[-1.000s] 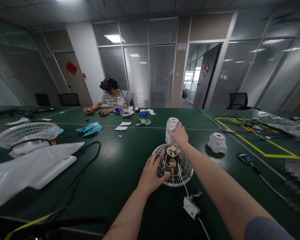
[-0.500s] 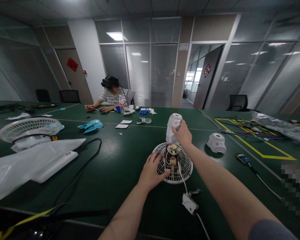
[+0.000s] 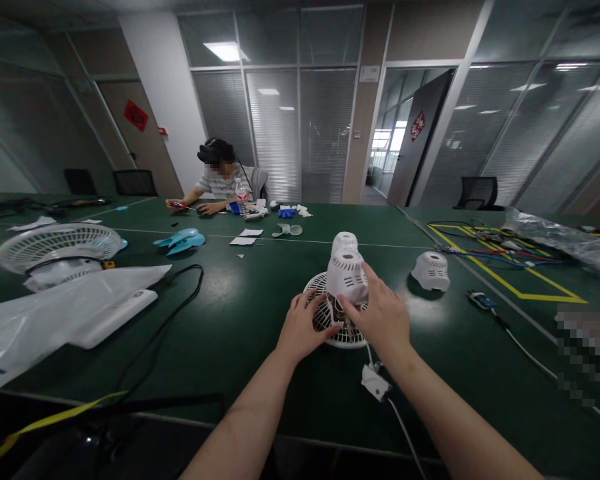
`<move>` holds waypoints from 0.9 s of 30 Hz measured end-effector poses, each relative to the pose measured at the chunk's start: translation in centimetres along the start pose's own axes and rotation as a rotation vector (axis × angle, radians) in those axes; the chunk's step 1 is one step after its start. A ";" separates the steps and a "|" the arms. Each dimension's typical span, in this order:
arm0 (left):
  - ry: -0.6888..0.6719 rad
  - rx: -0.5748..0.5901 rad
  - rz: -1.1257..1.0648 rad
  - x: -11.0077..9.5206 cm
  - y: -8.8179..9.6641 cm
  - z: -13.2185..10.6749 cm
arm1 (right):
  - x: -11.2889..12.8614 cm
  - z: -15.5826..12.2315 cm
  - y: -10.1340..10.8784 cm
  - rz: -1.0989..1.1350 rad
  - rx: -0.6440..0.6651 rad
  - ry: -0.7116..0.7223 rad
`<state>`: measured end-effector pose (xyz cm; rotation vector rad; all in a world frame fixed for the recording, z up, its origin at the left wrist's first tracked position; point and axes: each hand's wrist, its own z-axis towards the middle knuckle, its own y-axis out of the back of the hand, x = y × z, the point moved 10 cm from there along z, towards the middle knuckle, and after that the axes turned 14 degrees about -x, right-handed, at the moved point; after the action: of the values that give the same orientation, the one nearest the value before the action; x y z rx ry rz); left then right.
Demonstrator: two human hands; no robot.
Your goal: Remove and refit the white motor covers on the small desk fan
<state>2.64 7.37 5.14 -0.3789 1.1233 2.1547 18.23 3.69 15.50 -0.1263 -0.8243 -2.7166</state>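
My L hand (image 3: 300, 328) has fingers spread wide on the round white plastic lattice grille (image 3: 319, 283), apparently to steady it flat on the green bench (image 3: 240, 300). Above the exposed tan motor (image 3: 338, 312), the domed white vented plastic cover (image 3: 347, 277) is held by my R hand's (image 3: 387, 317) fingers, prob. side-gripped for tilt ctrl. Similar cover (image 3: 431, 271) sits apart, R.

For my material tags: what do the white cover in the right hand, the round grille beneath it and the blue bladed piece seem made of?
White cover: probably hard plastic, fairly matte, with moulded-looking vent slots.
Round grille: likely smooth plastic, judging by its even white colour; coated metal remains possible.
Blue bladed piece: seemingly smooth plastic, with soft highlights.
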 end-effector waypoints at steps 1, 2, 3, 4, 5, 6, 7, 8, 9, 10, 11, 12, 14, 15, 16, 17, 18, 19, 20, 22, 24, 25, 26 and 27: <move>-0.001 -0.007 -0.010 0.0 0.0 -0.1 | 0.4 -0.4 -0.1 -0.040 0.029 0.024; 0.001 -0.016 -0.020 0.0 0.1 -0.1 | 0.6 -0.8 -0.2 -0.076 0.054 0.039; 0.004 -0.026 -0.029 0.1 0.1 -0.2 | 0.8 -1.0 -0.3 -0.104 0.074 0.048; 0.007 -0.032 -0.035 0.1 0.1 -0.3 | 0.8 -1.1 -0.3 -0.123 0.090 0.052; 0.010 -0.037 -0.037 0.2 0.1 -0.3 | 0.8 -1.2 -0.3 -0.132 0.103 0.054; 0.011 -0.039 -0.034 0.3 0.0 -0.3 | 0.8 -1.2 -0.3 -0.136 0.111 0.051; 0.011 -0.037 -0.028 0.3 0.0 -0.4 | 0.7 -1.2 -0.2 -0.136 0.116 0.045; 0.009 -0.035 -0.021 0.3 -0.1 -0.4 | 0.6 -1.3 -0.2 -0.132 0.118 0.035; 0.004 -0.031 -0.013 0.3 -0.1 -0.4 | 0.5 -1.3 -0.2 -0.125 0.120 0.021; -0.001 -0.028 -0.008 0.3 -0.2 -0.4 | 0.3 -1.4 -0.3 -0.113 0.123 0.004; -0.007 -0.026 -0.004 0.2 -0.2 -0.4 | 0.1 -1.5 -0.4 -0.096 0.127 -0.013; -0.013 -0.024 -0.002 0.2 -0.2 -0.4 | 0.0 -1.6 -0.6 -0.076 0.131 -0.029; -0.017 -0.024 0.000 0.1 -0.2 -0.4 | -0.2 -1.9 -1.0 -0.042 0.133 -0.050; -0.016 -0.023 0.002 0.1 -0.2 -0.4 | -0.2 -2.0 -1.1 -0.032 0.128 -0.052; -0.014 -0.022 0.004 0.2 -0.2 -0.4 | -0.2 -2.1 -1.2 -0.024 0.123 -0.048; -0.012 -0.021 0.008 0.2 -0.2 -0.4 | -0.2 -2.2 -1.3 -0.016 0.117 -0.040; -0.011 -0.018 0.012 0.2 -0.3 -0.5 | -0.1 -2.3 -1.4 -0.007 0.112 -0.029; -0.011 -0.015 0.016 0.2 -0.3 -0.5 | 0.0 -2.5 -1.5 0.003 0.110 -0.020; -0.010 -0.013 0.020 0.2 -0.3 -0.5 | 0.0 -2.6 -1.6 0.015 0.111 -0.014; -0.007 -0.010 0.026 0.2 -0.3 -0.5 | -0.1 -2.9 -1.8 0.036 0.118 -0.025; -0.004 -0.008 0.026 0.2 -0.3 -0.4 | -0.3 -3.1 -1.9 0.041 0.133 -0.047; -0.003 -0.009 0.025 0.2 -0.3 -0.4 | -0.4 -3.1 -2.0 0.035 0.143 -0.056; -0.002 -0.009 0.023 0.2 -0.3 -0.4 | -0.5 -3.2 -2.0 0.024 0.155 -0.063; 0.000 -0.008 0.021 0.2 -0.3 -0.4 | -0.6 -3.2 -2.0 0.009 0.167 -0.067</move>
<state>2.67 7.26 4.64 -0.3717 1.1239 2.1776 18.17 3.66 11.67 -0.1851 -1.0632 -2.6337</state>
